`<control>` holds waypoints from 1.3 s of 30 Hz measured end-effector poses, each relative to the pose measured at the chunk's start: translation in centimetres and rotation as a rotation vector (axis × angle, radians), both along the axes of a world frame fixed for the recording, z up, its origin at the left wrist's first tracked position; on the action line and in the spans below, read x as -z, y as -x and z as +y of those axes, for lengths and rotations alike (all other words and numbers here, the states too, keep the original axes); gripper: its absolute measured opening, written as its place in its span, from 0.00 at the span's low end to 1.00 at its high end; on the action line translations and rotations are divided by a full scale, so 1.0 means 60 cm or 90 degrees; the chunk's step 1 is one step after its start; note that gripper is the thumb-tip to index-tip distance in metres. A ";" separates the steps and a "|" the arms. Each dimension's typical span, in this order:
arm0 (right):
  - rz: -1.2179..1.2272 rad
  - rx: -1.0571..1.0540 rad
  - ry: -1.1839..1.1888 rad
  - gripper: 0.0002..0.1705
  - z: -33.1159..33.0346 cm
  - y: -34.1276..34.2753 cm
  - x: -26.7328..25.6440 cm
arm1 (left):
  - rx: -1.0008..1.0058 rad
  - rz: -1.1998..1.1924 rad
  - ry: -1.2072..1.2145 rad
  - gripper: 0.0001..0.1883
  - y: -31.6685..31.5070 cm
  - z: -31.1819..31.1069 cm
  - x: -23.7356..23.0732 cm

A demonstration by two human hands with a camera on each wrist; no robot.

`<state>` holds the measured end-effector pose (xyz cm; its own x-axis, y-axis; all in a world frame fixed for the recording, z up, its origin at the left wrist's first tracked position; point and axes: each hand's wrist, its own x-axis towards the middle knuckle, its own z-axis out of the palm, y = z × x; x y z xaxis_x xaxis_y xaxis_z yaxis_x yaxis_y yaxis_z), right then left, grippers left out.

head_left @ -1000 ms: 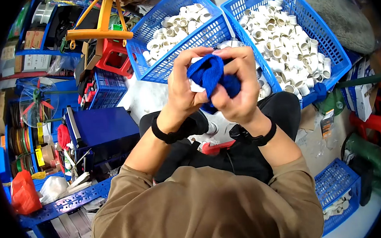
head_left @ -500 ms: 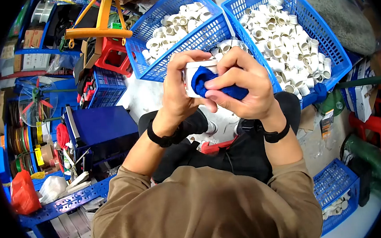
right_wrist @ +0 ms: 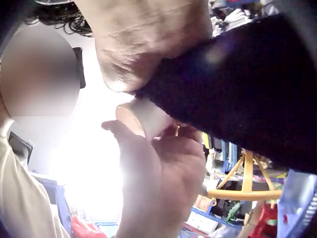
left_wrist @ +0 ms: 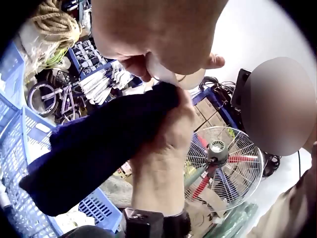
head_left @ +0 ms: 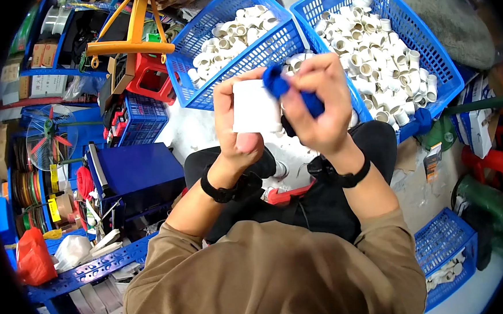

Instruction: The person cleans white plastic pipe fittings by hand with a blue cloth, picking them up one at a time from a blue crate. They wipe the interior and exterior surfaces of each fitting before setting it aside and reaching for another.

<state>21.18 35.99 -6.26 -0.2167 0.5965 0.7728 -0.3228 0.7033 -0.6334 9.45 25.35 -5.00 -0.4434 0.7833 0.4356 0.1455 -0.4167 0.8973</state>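
My left hand (head_left: pixel 226 119) holds a white plastic pipe fitting (head_left: pixel 255 106) in front of the lap, fingers behind it and thumb at its near end. Pinched in my right hand (head_left: pixel 330 103) is a blue cloth (head_left: pixel 276 82), its bunched tip overlapping the fitting's upper right edge in the head view. From the left wrist, the cloth (left_wrist: pixel 99 148) hangs long and dark out of the right hand (left_wrist: pixel 166 131). Between both hands in the right wrist view, the round end of the fitting (right_wrist: pixel 130 119) shows, while the cloth (right_wrist: pixel 242 89) hides much of that side.
Two blue crates, one at the left (head_left: pixel 186 74) and one at the right (head_left: pixel 444 59), hold many white fittings ahead. A yellow metal frame (head_left: pixel 135 46) and red stool (head_left: pixel 148 77) stand left of them. A dark blue box (head_left: pixel 140 172) is beside the left knee.
The cloth has moved off the fitting's face to its upper right edge with the right hand. The fitting has turned in the left hand, now showing its white side.
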 end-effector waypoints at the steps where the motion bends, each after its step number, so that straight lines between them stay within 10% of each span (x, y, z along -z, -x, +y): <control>1: 0.001 0.043 0.090 0.09 -0.003 0.012 0.008 | 0.003 -0.030 0.029 0.54 -0.005 -0.001 -0.004; 14: 0.183 -0.185 0.113 0.10 -0.052 0.017 0.017 | 0.047 -0.139 0.012 0.42 0.004 0.041 -0.025; 26: 0.030 0.073 0.087 0.09 -0.015 -0.009 -0.001 | 0.093 -0.095 0.063 0.26 0.004 0.019 -0.022; 39: 0.075 -0.035 0.000 0.09 -0.038 -0.026 -0.021 | 0.229 -0.445 0.000 0.19 -0.034 0.043 -0.045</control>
